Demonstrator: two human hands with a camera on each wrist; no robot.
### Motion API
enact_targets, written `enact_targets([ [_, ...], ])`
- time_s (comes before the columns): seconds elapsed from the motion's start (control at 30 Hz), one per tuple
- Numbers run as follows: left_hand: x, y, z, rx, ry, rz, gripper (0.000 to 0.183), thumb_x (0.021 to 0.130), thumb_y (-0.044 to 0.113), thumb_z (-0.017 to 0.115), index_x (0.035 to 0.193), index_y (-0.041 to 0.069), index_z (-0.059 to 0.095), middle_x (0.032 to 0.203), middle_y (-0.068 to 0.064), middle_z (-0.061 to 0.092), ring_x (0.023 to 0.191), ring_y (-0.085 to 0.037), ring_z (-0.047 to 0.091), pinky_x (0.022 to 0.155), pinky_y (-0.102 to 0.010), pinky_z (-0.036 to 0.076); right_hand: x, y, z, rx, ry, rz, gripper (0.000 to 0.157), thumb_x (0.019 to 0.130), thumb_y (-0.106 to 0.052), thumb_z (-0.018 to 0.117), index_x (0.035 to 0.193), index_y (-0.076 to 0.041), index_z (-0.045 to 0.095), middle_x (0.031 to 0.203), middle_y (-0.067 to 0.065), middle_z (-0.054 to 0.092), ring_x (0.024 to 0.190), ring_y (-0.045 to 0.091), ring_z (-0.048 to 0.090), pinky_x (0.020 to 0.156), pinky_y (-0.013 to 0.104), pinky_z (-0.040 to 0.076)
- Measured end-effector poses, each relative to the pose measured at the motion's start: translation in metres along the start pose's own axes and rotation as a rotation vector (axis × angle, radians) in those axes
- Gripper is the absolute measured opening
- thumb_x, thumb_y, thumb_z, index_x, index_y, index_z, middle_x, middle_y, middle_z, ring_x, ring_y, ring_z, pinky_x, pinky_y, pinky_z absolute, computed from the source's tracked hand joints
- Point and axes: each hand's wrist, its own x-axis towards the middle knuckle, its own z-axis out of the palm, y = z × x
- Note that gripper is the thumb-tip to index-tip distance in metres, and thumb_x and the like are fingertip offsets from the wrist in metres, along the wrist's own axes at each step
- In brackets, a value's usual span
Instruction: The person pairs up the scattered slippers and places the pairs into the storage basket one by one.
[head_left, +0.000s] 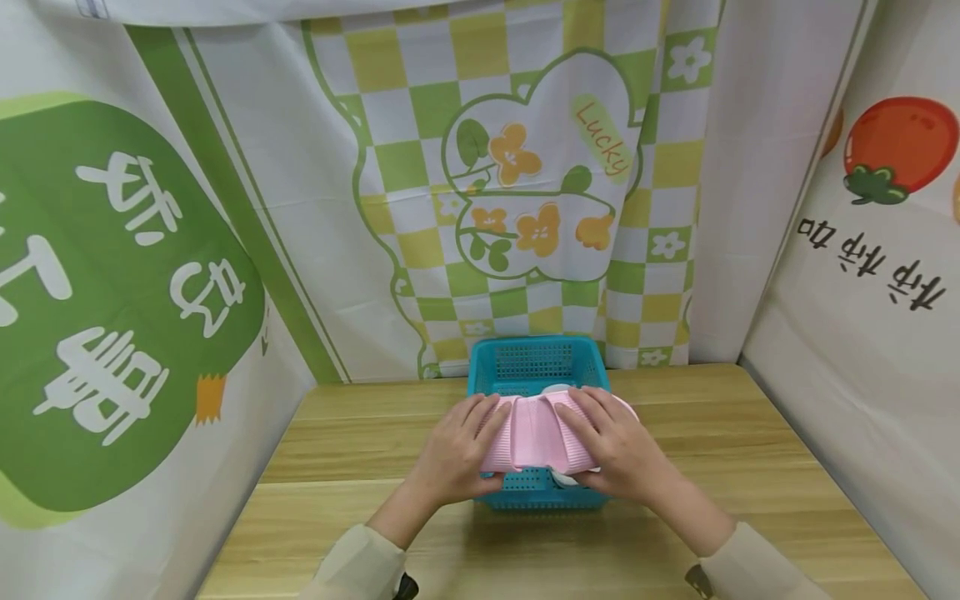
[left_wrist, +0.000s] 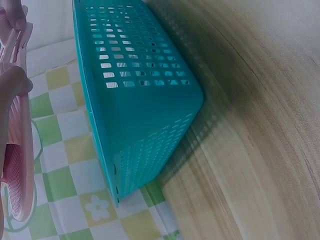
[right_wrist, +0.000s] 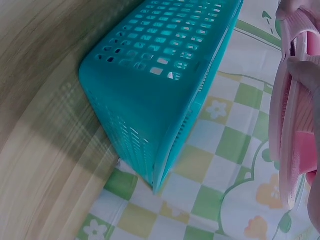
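Observation:
A pair of pink slippers (head_left: pixel 534 433) with ribbed straps is held up over a teal plastic basket (head_left: pixel 538 504). My left hand (head_left: pixel 453 450) grips the left side, fingers over the top and thumb underneath. On the right side my right hand (head_left: pixel 622 446) holds on in the same way. Two pink soles of the slippers (right_wrist: pixel 286 150) lie close against each other in the right wrist view. From the left wrist, the slippers (left_wrist: pixel 22 165) appear at the left edge, beside the basket's rim. Part of the basket's inside is hidden behind the slippers and hands.
The basket stands on a wooden table (head_left: pixel 360 517), near its back edge. Something white (head_left: pixel 555 388) shows behind the slippers, inside the basket's outline. A green-and-yellow checked cloth (head_left: pixel 420 175) hangs behind the table, with printed cloth walls on both sides.

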Motion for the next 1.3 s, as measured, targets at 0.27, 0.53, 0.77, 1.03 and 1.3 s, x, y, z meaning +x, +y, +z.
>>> enact_targets([
  [0.27, 0.001, 0.003, 0.000, 0.024, 0.006, 0.010, 0.095, 0.055, 0.050, 0.076, 0.133, 0.000, 0.053, 0.128, -0.020, 0.055, 0.113, -0.035, 0.054, 0.100, -0.044, 0.044, 0.005, -0.004, 0.004, 0.016, 0.036, -0.018, 0.096, 0.050, -0.040, 0.090, 0.129, 0.001, 0.055, 0.125, 0.024, 0.055, 0.111, 0.040, 0.052, 0.090, 0.054, 0.047],
  [0.53, 0.002, 0.006, -0.001, 0.049, 0.013, 0.019, 0.096, 0.052, 0.049, 0.077, 0.131, 0.000, 0.055, 0.126, -0.021, 0.056, 0.110, -0.036, 0.056, 0.097, -0.044, 0.046, 0.008, -0.008, 0.006, 0.009, 0.040, -0.022, 0.095, 0.049, -0.040, 0.089, 0.128, 0.001, 0.055, 0.123, 0.023, 0.056, 0.109, 0.039, 0.054, 0.089, 0.053, 0.048],
  [0.77, 0.002, 0.007, -0.001, 0.063, 0.006, 0.028, 0.096, 0.053, 0.050, 0.078, 0.131, 0.000, 0.055, 0.126, -0.021, 0.056, 0.110, -0.036, 0.056, 0.095, -0.044, 0.048, 0.008, -0.011, 0.008, -0.019, 0.005, -0.011, 0.095, 0.050, -0.043, 0.089, 0.128, 0.000, 0.056, 0.122, 0.024, 0.057, 0.109, 0.040, 0.054, 0.093, 0.051, 0.047],
  [1.03, 0.003, 0.007, 0.000, 0.071, 0.016, 0.027, 0.094, 0.053, 0.050, 0.078, 0.131, 0.002, 0.056, 0.126, -0.021, 0.057, 0.109, -0.036, 0.057, 0.090, -0.045, 0.050, 0.008, -0.013, 0.011, -0.049, 0.024, -0.017, 0.094, 0.049, -0.043, 0.089, 0.126, 0.001, 0.057, 0.119, 0.024, 0.058, 0.107, 0.041, 0.055, 0.092, 0.051, 0.047],
  [1.3, 0.003, 0.007, 0.000, 0.060, 0.020, 0.027, 0.095, 0.053, 0.050, 0.078, 0.131, 0.002, 0.056, 0.126, -0.020, 0.056, 0.110, -0.036, 0.056, 0.091, -0.044, 0.050, 0.008, -0.012, 0.010, -0.065, 0.009, -0.025, 0.095, 0.052, -0.046, 0.087, 0.128, 0.001, 0.055, 0.120, 0.024, 0.057, 0.107, 0.041, 0.055, 0.095, 0.051, 0.046],
])
